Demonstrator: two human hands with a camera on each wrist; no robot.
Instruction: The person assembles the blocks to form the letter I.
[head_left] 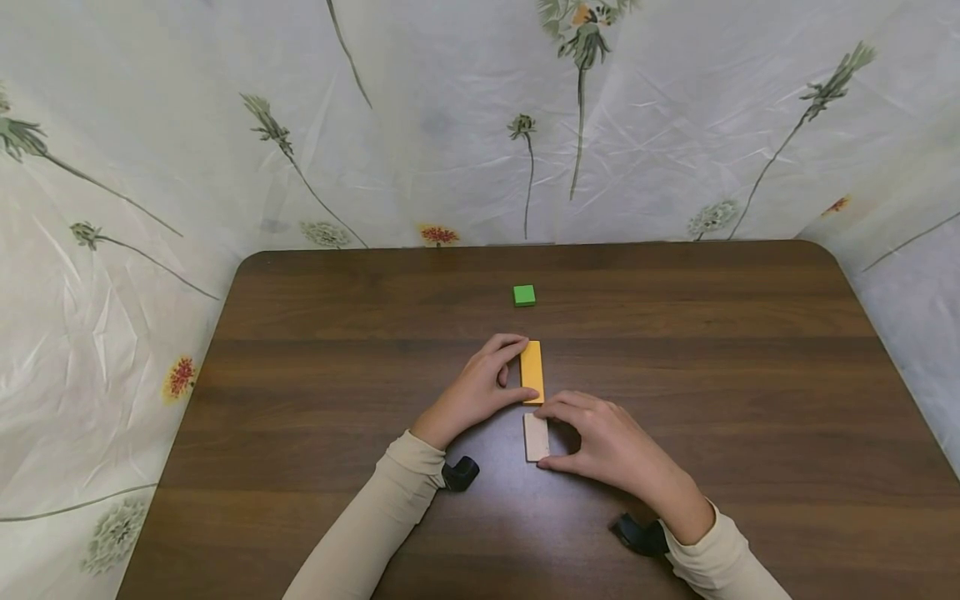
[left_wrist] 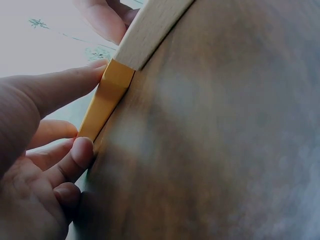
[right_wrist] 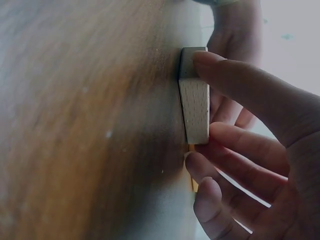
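Left hand: the left hand grasps the yellow block lengthwise, thumb at the end nearer the person and fingertips at the far end.
Right hand: the right hand grasps the pale wooden block the same way, fingers at its far end, thumb at its near end.
Yellow block: the yellow block lies flat, its long side running away from the person; it looks longer than the pale one.
Pale wooden block: the pale wooden block lies flat just on the person's side of the yellow one, roughly in line with it, end facing end; whether the two touch, I cannot tell.
Green block: a small green block lies beyond the yellow block's far end, apart from it and untouched by either hand.
Tabletop: dark brown wood grain with rounded far corners; the tabletop carries all three blocks.
Sleeves: cream sleeves cover both forearms.
Wrists: a black device sits at the left wrist, and a second black device at the right.
Backdrop: behind the far edge hangs a whitish sheet printed with stems, seed heads and red-and-yellow flowers.
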